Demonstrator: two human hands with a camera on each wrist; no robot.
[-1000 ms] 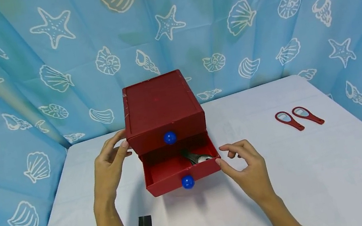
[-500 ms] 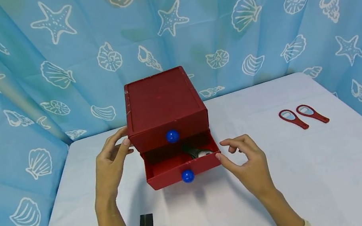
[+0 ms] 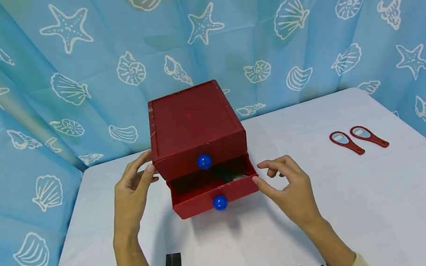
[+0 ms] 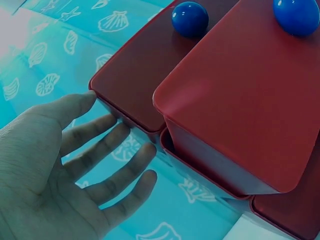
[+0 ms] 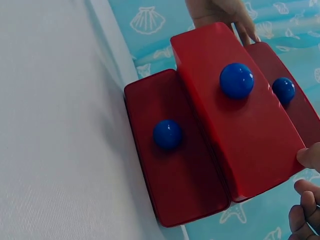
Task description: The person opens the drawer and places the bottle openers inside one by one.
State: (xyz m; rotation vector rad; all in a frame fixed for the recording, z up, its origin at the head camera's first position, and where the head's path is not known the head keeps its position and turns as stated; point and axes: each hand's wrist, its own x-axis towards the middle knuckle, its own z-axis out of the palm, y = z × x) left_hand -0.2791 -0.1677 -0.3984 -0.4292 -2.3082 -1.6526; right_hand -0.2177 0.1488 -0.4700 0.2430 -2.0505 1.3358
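A dark red drawer cabinet (image 3: 189, 118) with blue ball knobs stands on the table. Its middle drawer (image 3: 196, 206) is pulled partway out; the top drawer and the bottom drawer (image 5: 172, 170) are closed. Against the cabinet's left front edge rests my left hand (image 3: 132, 199), thumb at the front corner, fingers spread along the side. My right hand (image 3: 294, 192) touches the pulled-out drawer's front right corner with the thumb, its other fingers bent and holding nothing. Inside that drawer lies a dark item with a pale part (image 3: 240, 176), mostly hidden by the front panel.
Two red-handled magnifying glasses, a left one (image 3: 347, 142) and a right one (image 3: 369, 136), lie side by side on the white-covered table (image 3: 380, 208), right of the cabinet. A blue shell-patterned curtain (image 3: 161, 32) hangs behind and on both sides.
The middle drawer has slid a little further into the cabinet, with my right thumb on its corner. Less of the item inside shows. My left hand keeps its place on the cabinet.
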